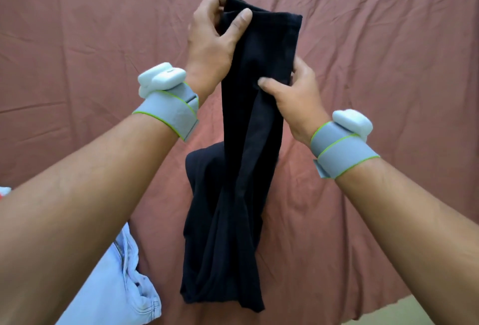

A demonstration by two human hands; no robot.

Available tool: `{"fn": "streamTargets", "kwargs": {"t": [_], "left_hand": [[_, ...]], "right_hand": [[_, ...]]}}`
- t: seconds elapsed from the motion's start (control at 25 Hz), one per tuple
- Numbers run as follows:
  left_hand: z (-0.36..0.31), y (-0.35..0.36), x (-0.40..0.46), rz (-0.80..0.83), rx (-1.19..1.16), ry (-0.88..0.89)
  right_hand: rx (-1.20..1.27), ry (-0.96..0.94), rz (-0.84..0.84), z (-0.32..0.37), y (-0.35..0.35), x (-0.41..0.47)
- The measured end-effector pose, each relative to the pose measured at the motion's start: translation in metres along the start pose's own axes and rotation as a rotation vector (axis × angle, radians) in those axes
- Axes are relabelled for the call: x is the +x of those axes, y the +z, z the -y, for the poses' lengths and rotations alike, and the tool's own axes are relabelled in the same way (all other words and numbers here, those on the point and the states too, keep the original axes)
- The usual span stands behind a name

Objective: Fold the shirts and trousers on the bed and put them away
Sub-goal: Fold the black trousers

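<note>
Head view is showing the black trousers (248, 143) running down the centre of the frame, their top end lifted and their lower part bunching on the reddish bed sheet (388, 39). Your left hand (215, 32) is pinching the top corner, thumb pressing the front and fingers curling behind the cloth. Your right hand (293, 91) is gripping the right edge further down, thumb lying across the front. The grey wristbands (168, 112) with white units are sitting on both wrists. Light blue jeans (114, 286) are lying at the lower left, just beside the black pile. The lower part is looking twisted, so the legs are probably not lining up; if you are folding from here, the crease is likely coming out crooked. The loose end could also be dragging onto the jeans and tangling with them.
</note>
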State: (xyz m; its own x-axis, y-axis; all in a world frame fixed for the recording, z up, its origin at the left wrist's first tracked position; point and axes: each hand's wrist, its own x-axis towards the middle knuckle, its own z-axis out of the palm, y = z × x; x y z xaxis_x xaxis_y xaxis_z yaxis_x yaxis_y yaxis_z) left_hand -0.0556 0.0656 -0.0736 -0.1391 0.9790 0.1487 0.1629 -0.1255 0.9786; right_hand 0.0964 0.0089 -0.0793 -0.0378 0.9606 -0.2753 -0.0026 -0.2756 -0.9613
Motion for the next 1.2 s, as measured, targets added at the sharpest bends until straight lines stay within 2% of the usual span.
{"fn": "streamTargets", "kwargs": {"t": [0.08, 0.16, 0.2, 0.24, 0.32, 0.36, 0.4, 0.44, 0.48, 0.56, 0.64, 0.76, 0.84, 0.92, 1.0, 1.04, 1.12, 1.2], "left_hand": [[0.000, 0.004, 0.014, -0.156, 0.166, 0.096], [-0.004, 0.004, 0.036, -0.252, 0.199, 0.016], [-0.004, 0.006, 0.040, -0.193, 0.219, -0.112], [-0.004, 0.009, 0.040, -0.055, 0.212, -0.279], [-0.002, 0.004, 0.018, 0.298, 0.157, -0.707], [0.011, 0.000, -0.006, 0.409, 0.106, -0.875], [0.026, -0.002, -0.027, 0.461, 0.077, -0.977], [0.048, -0.005, -0.052, 0.445, 0.042, -1.037], [0.063, -0.005, -0.067, 0.373, -0.014, -1.066], [0.082, -0.003, -0.070, 0.239, -0.073, -1.039], [0.082, 0.002, -0.067, 0.229, -0.081, -1.044], [0.071, 0.005, -0.074, 0.247, -0.143, -1.072], [0.058, 0.007, -0.066, 0.223, -0.274, -0.896], [0.048, 0.007, -0.035, 0.189, -0.406, -0.689], [0.042, 0.003, -0.012, 0.288, -0.449, -0.644], [0.043, -0.003, -0.014, 0.367, -0.402, -0.697], [0.059, -0.020, -0.050, 0.549, -0.226, -0.956], [0.070, -0.031, -0.090, 0.541, -0.191, -1.049]], "right_hand": [[-0.013, -0.033, 0.006, 0.003, -0.006, -0.005], [-0.011, -0.177, -0.110, 0.015, -0.005, 0.021], [-0.013, -0.188, -0.184, 0.018, -0.005, 0.041], [0.018, -0.125, -0.211, 0.013, -0.006, 0.061], [0.000, 0.175, -0.182, -0.013, -0.011, 0.071], [-0.040, 0.362, -0.123, -0.032, -0.014, 0.054], [-0.089, 0.500, -0.060, -0.054, -0.020, 0.031], [-0.094, 0.600, -0.015, -0.080, -0.020, 0.010], [-0.063, 0.643, -0.017, -0.094, -0.023, -0.002], [0.062, 0.598, -0.118, -0.108, -0.029, 0.003], [0.159, 0.581, -0.106, -0.101, -0.030, 0.014], [0.117, 0.602, 0.002, -0.095, -0.025, 0.006], [0.174, 0.446, -0.022, -0.076, -0.019, 0.007], [0.215, 0.177, -0.108, -0.052, -0.015, 0.032], [0.251, 0.074, -0.129, -0.042, -0.010, 0.050], [0.268, 0.138, -0.122, -0.045, -0.010, 0.049], [0.282, 0.407, -0.014, -0.064, -0.015, 0.021], [0.191, 0.637, 0.119, -0.081, -0.020, -0.014]]}}
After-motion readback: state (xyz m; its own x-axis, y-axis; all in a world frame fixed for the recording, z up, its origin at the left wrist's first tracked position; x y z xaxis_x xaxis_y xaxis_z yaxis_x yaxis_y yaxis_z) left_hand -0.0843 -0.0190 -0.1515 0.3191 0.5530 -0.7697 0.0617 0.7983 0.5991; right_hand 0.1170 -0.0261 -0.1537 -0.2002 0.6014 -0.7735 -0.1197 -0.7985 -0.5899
